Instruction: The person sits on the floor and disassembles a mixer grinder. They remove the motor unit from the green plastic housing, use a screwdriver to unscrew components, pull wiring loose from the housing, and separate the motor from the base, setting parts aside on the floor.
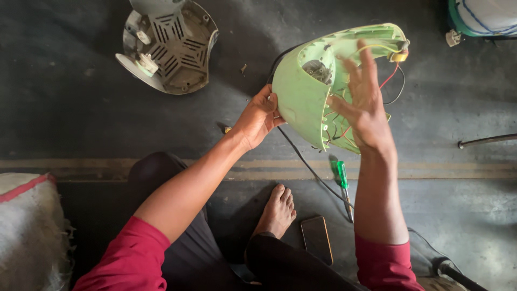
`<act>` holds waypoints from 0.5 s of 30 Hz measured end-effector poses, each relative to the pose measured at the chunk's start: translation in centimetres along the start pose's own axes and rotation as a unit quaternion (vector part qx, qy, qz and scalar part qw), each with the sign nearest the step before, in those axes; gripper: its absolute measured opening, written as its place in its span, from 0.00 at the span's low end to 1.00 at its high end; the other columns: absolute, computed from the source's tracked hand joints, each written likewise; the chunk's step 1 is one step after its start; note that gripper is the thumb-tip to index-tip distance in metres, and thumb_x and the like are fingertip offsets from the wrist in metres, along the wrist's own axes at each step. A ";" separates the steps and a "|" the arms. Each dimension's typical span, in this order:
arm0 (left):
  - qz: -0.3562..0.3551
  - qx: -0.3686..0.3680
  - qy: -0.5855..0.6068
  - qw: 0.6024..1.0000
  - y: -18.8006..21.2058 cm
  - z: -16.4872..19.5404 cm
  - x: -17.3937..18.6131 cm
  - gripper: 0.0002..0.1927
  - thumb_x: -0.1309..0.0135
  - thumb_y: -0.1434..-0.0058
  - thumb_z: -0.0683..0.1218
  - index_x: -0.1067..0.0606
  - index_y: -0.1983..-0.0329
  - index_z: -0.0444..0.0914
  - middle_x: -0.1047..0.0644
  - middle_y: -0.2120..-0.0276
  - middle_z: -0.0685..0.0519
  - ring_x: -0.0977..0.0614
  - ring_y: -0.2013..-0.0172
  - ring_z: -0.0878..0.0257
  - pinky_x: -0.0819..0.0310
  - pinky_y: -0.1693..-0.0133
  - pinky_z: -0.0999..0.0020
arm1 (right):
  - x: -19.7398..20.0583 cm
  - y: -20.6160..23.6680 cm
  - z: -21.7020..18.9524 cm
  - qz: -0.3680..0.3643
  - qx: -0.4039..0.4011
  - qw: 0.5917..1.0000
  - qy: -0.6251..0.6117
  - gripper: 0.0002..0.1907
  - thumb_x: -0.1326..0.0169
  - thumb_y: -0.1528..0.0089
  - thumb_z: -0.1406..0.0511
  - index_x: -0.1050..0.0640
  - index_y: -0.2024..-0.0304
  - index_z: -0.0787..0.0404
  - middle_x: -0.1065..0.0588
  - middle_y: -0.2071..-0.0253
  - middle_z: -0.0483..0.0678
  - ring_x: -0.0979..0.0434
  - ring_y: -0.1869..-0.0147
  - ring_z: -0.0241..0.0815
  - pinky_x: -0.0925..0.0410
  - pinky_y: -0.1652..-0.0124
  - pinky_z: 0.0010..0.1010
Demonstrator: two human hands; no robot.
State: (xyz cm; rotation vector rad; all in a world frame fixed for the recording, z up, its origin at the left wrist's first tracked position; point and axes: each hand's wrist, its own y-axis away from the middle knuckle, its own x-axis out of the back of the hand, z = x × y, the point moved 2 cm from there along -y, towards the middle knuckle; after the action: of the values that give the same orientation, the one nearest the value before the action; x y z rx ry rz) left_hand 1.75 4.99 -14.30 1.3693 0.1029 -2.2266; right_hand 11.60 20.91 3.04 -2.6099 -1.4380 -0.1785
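The light green plastic housing sits raised off the floor in the upper middle of the frame, tipped so its open inside faces the person. The left hand grips its lower left edge, fingers curled round the rim with the thumb on the outside; the right hand is at the open side, fingers spread and not closed on anything, lying over the loose red, black and yellow wires. With only one hand truly holding it, the housing could slip and drop onto the floor or the bare foot below. The spread fingers could also snag a wire and pull it from its joint near the yellow part at the top right edge, and the black cord hanging down may tug if the housing turns. A green-handled screwdriver and a dark phone lie on the floor in the lower middle, where a falling piece could hit them. A grey base plate with slots lies at upper left. At the upper right corner is a green and white round thing, perhaps a bundle or container; too little shows to say. No label or sign is legible anywhere. A whitish sack with a red stripe fills the lower left.
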 end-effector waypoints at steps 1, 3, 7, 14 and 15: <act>-0.004 -0.002 -0.001 1.000 0.0 0.0 0.0 0.14 0.54 0.25 0.53 0.31 0.45 0.40 0.20 0.55 0.54 0.17 0.55 0.63 0.22 0.48 0.55 | 0.6 0.2 -0.1 0.011 -0.022 1.000 -0.006 0.24 0.42 0.37 0.72 0.30 0.39 0.69 0.30 0.47 0.52 0.34 0.44 0.41 0.41 0.45 0.35; -0.009 -0.005 -0.001 1.000 0.0 0.0 -0.1 0.14 0.55 0.25 0.53 0.31 0.46 0.40 0.20 0.55 0.53 0.17 0.55 0.63 0.21 0.48 0.54 | 1.8 0.8 -0.2 0.028 -0.069 0.997 -0.016 0.17 0.43 0.33 0.72 0.24 0.43 0.72 0.25 0.57 0.52 0.28 0.54 0.40 0.36 0.52 0.32; 0.004 0.005 0.000 1.000 0.0 -0.2 0.1 0.11 0.55 0.26 0.51 0.31 0.48 0.40 0.21 0.56 0.55 0.17 0.56 0.64 0.19 0.47 0.55 | 6.4 3.4 -1.6 0.151 -0.074 0.986 0.007 0.14 0.48 0.35 0.75 0.20 0.48 0.72 0.28 0.69 0.43 0.34 0.73 0.28 0.42 0.72 0.21; 0.012 0.006 -0.022 1.000 0.1 0.2 0.0 0.09 0.55 0.24 0.50 0.31 0.51 0.39 0.21 0.58 0.54 0.17 0.58 0.64 0.20 0.49 0.55 | 13.3 5.5 -1.6 0.283 0.093 0.819 0.490 0.10 0.45 0.36 0.76 0.20 0.54 0.61 0.21 0.57 0.47 0.25 0.58 0.40 0.35 0.57 0.29; 0.015 0.006 -0.024 1.000 0.2 0.2 -0.1 0.09 0.55 0.24 0.50 0.31 0.50 0.39 0.21 0.58 0.54 0.17 0.58 0.64 0.20 0.49 0.55 | 12.6 5.9 -1.6 0.256 0.144 0.688 0.664 0.12 0.44 0.40 0.75 0.20 0.58 0.53 0.22 0.57 0.46 0.24 0.55 0.44 0.34 0.53 0.31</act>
State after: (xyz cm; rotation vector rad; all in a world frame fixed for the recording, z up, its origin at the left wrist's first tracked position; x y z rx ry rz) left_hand 1.70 4.80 -14.07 1.3140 0.0519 -2.2360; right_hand 23.26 27.94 6.37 -1.6141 -0.1538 -1.2756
